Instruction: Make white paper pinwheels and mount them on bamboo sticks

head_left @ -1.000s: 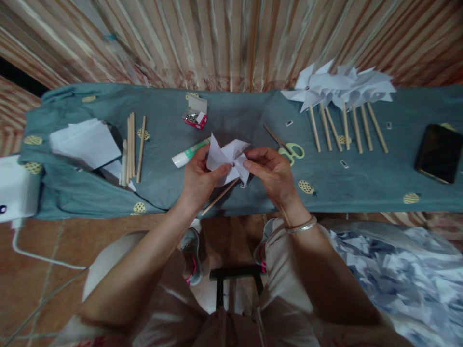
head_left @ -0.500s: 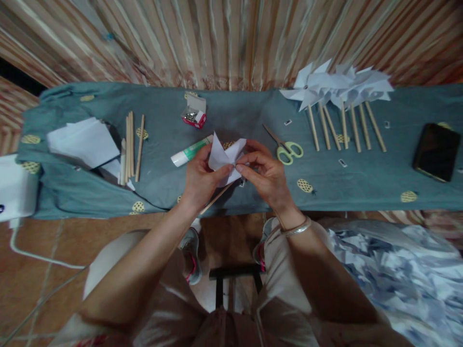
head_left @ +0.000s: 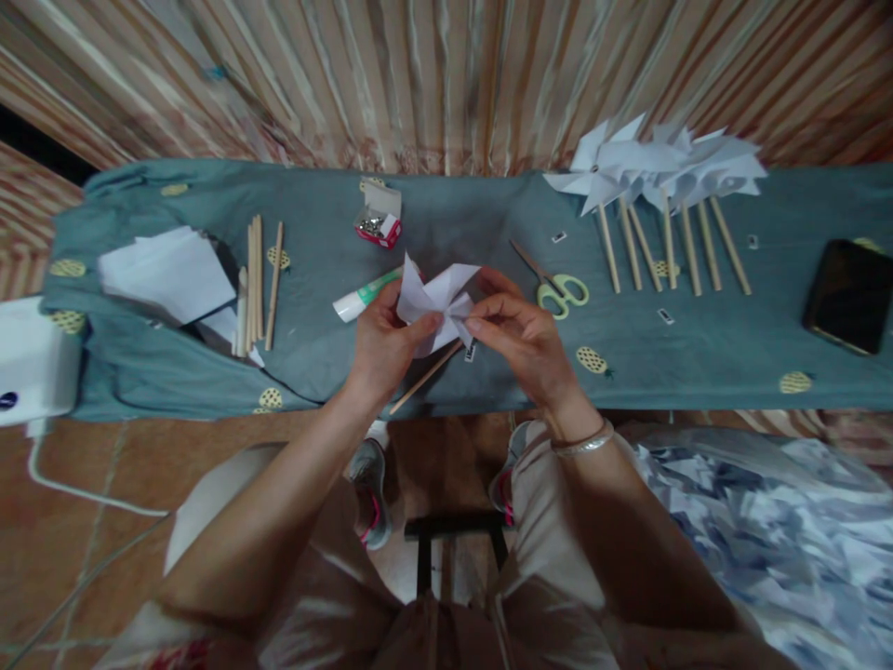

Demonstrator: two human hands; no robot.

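Note:
A white paper pinwheel [head_left: 433,300] on a wooden stick [head_left: 425,377] is held over the front edge of the teal cloth [head_left: 698,344]. My left hand [head_left: 382,342] grips the pinwheel from the left, thumb across its centre. My right hand [head_left: 520,330] pinches the paper at the centre from the right. The stick slants down and left below the hands. A glue stick [head_left: 359,298] lies just behind my left hand, and green-handled scissors [head_left: 558,284] lie beyond my right hand.
Several finished pinwheels [head_left: 656,172] on sticks lie at the back right. A black phone [head_left: 847,296] sits far right. Loose sticks [head_left: 257,279] and white paper sheets [head_left: 164,274] lie at the left. A small red box of pins [head_left: 378,223] stands behind the glue. Paper scraps [head_left: 767,530] fill a bag at lower right.
My hands stayed together at the pinwheel's centre. The paper blades shifted slightly and my right fingers re-pinched the centre. Nothing else on the cloth moved.

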